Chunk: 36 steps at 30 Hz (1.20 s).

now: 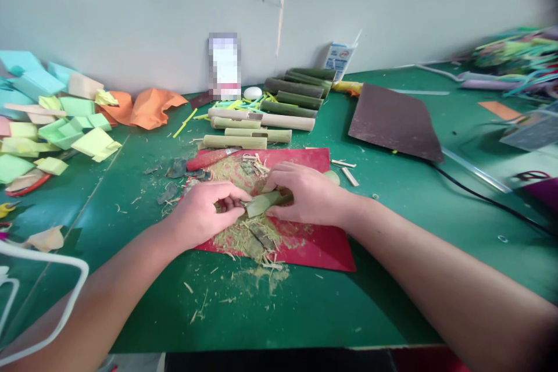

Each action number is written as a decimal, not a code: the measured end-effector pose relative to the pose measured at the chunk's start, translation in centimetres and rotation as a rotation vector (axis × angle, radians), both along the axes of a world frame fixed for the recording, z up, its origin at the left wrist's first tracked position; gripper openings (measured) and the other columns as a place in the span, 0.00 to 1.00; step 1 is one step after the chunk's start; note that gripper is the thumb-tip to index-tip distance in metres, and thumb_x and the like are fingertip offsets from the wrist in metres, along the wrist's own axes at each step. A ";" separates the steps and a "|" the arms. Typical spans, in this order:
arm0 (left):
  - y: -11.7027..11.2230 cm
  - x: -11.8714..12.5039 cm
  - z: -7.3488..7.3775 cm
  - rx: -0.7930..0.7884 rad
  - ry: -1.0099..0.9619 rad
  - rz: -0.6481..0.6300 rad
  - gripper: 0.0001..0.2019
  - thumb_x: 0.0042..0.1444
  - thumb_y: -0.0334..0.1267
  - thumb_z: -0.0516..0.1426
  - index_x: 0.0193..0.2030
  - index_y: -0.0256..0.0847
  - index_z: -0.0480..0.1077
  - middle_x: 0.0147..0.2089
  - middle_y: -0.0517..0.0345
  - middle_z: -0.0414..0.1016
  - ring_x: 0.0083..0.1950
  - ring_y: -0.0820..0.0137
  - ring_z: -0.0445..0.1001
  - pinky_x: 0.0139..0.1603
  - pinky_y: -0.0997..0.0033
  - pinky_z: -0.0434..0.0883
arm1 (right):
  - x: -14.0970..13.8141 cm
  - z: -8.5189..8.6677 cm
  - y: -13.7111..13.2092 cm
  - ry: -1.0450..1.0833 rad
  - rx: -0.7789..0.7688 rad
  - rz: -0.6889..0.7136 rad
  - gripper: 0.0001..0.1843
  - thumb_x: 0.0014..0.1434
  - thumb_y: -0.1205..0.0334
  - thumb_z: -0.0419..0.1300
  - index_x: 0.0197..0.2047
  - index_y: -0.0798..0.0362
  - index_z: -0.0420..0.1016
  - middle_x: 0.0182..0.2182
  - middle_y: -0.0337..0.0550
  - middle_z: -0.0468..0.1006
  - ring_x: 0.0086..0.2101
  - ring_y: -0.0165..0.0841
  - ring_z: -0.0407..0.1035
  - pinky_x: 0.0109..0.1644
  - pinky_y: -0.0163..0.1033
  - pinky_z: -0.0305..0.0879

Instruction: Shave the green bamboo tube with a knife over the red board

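Observation:
Over a red sheet point(325, 250), a pale green bamboo tube point(260, 203) lies between my two hands. My right hand point(311, 195) is wrapped around it from above, covering much of its length; a rounded end shows beyond the hand. With fingertips pinched, my left hand point(211, 209) holds the tube's left end. Bamboo shavings and dust point(231, 238) are spread under and around both hands. A tool with a red handle point(211, 159), perhaps a knife, rests at the sheet's upper left, beside dark scraps point(176, 168).
Behind the sheet, several cut bamboo tubes point(261, 121) lie in rows. A phone point(224, 67) leans on the wall near a milk carton point(339, 58). Folded paper pieces point(56, 122) crowd the left. A dark brown board point(392, 122) and cable point(488, 197) occupy the right.

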<state>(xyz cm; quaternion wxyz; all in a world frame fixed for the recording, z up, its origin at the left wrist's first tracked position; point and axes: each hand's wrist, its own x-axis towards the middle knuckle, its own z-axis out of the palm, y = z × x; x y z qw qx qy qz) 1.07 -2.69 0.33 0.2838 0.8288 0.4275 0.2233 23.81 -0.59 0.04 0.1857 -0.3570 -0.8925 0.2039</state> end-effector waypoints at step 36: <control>-0.2 0.4 -0.9 0.109 -0.025 0.218 0.03 0.56 0.34 0.55 0.38 0.39 0.68 0.34 0.61 0.73 0.32 0.75 0.70 0.34 0.74 0.67 | 0.0 -0.3 0.0 -0.008 -0.007 -0.012 0.09 0.49 0.60 0.62 0.34 0.52 0.69 0.30 0.39 0.68 0.31 0.30 0.60 0.33 0.36 0.53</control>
